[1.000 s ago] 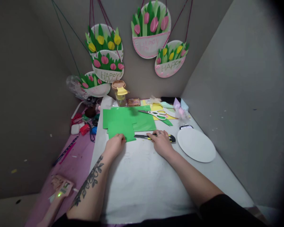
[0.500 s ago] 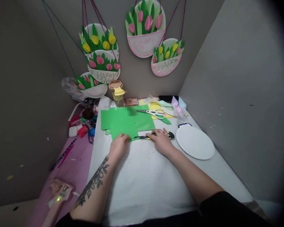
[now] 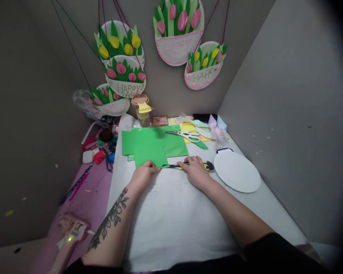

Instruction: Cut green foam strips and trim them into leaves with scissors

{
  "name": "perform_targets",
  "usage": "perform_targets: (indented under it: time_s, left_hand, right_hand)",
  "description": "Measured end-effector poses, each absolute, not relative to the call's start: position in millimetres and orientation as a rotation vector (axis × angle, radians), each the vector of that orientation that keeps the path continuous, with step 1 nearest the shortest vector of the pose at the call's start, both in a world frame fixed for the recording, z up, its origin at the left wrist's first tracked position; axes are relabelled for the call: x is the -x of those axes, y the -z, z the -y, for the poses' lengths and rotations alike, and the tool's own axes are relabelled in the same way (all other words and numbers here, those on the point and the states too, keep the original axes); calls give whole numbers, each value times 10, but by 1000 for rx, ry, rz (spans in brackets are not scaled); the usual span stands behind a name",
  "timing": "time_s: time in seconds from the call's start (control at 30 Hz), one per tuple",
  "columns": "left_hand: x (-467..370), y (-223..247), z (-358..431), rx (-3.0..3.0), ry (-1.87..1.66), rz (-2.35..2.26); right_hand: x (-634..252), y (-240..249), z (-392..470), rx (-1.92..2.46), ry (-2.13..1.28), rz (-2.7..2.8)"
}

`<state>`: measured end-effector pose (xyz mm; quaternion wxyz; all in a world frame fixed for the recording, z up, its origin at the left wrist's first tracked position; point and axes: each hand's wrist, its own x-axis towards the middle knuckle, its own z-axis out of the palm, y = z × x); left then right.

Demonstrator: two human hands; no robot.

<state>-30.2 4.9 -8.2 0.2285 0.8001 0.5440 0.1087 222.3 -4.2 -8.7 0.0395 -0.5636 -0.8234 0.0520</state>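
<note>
Green paper sheets (image 3: 151, 146) lie overlapping at the table's middle. My left hand (image 3: 144, 173) is closed at the near edge of the front sheet, thumb and fingers pinching that edge. My right hand (image 3: 196, 170) is wrapped round a black and yellow utility knife (image 3: 209, 165), which lies low over the table. Its blade points left, and the tip meets a small green corner beside my left fingertips. White-handled scissors (image 3: 190, 135) rest above my right hand, partly on the green paper.
A white paper plate (image 3: 237, 172) lies to the right. A lidded cup (image 3: 143, 110) stands at the back left. Yellow paper (image 3: 188, 126) and wrapped cones (image 3: 217, 125) are at the back. Decorated plates (image 3: 175, 47) hang on the wall. A pink glue gun (image 3: 77, 230) is lower left.
My left fingertips have shifted slightly right along the paper's near edge, and a small green corner now shows by the blade tip. The knife and my right hand sit slightly further right in view.
</note>
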Motion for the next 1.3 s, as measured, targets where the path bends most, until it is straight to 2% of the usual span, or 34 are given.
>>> perform_targets:
  time_s: [0.63,0.83,0.93,1.1,1.3]
  left_hand:
    - [346,125,-88,-2239,-372,-1507]
    - [353,112,-105,-2200,-386,-1527]
    - [354,44,-85,-2170,-401,-1567]
    - [364,-119,-18,-2204,-205,-1749]
    - [401,-174,-12,-2220,5,-1834]
  right_hand:
    - [-2107,67,196,1727,-187,2531]
    - [-2132,48,206,1627,-367,2502]
    - [-2200,47,149,1656,-344,2385]
    - [-2265,97,65,1795,-194,2400]
    - [-2242,152,52,1736,-166,2412]
